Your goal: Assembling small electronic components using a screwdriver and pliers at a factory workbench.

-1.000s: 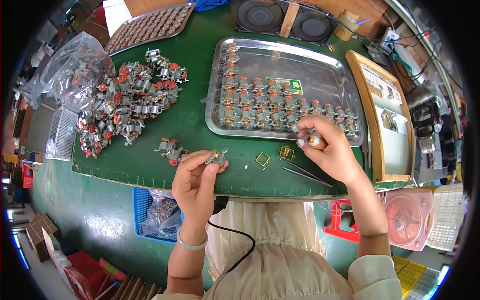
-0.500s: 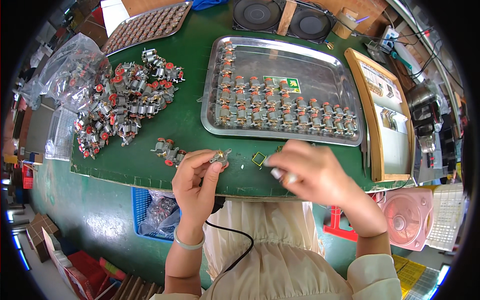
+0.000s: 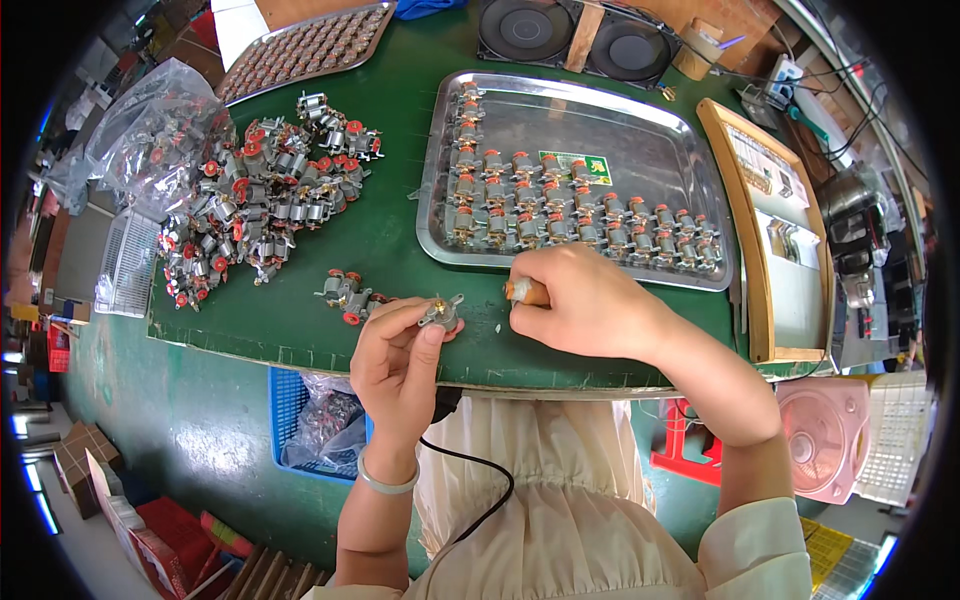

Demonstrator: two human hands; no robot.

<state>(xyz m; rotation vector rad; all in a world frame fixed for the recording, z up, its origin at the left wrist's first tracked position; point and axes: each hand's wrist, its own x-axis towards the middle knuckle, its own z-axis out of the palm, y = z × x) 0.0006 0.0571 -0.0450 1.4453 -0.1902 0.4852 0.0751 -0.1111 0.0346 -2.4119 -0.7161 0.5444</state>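
Note:
Near the table's front edge, my left hand (image 3: pixel 397 355) pinches a small grey metal motor (image 3: pixel 441 313) with brass-coloured contacts facing up. Just right of it, my right hand (image 3: pixel 585 305) is closed, knuckles up, around a short orange-brown piece (image 3: pixel 524 291) with a whitish wrap; its kind is unclear. The tips of those fingers are partly hidden. Beside my left fingers lie several loose motors with red discs (image 3: pixel 350 296). Behind my right hand, a steel tray (image 3: pixel 640 130) bears rows of similar motors (image 3: pixel 550 225).
A heap of motors (image 3: pixel 270 190) lies at the left by a clear plastic bag (image 3: pixel 160 130). A second filled tray (image 3: pixel 310 50) and two black round fans (image 3: pixel 525 30) stand at the back. A wooden-framed box (image 3: pixel 765 230) borders the right. Below sits a blue basket (image 3: pixel 288 415).
My right hand has moved slightly left and its fingers have curled inward. The small yellow-green square frame beside it no longer shows. My left hand still holds the motor. The view has shifted slightly.

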